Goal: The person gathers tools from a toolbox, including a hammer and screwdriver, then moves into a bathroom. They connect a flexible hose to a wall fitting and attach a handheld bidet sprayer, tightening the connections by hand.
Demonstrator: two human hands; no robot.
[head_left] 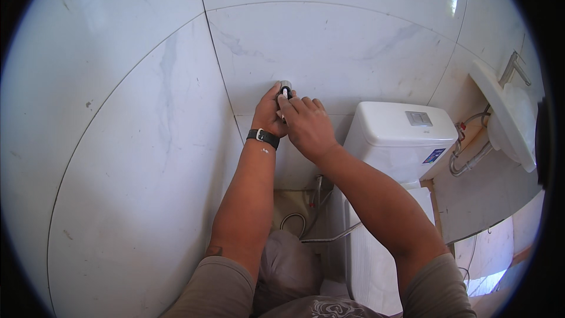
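Observation:
Close to the white tiled wall, both my hands meet around a small round metal fitting [285, 83] with a dark inside. My left hand [266, 113], with a black watch strap [263, 136] at its wrist, is closed about the fitting's left and lower side. From the right, my right hand [311, 125] pinches a slim white piece [285, 93] against the fitting's opening. Its kind is too small to make out. Whether the fitting is fixed to the wall cannot be told, as my fingers cover its lower part.
To the right stands a white toilet with its cistern [385, 126] against the wall. A tilted white washbasin [518, 118] with a tap [512, 69] and grey drain pipe [471, 161] is farther right. Low between wall and toilet, a flexible metal hose [332, 238] curls near my leg.

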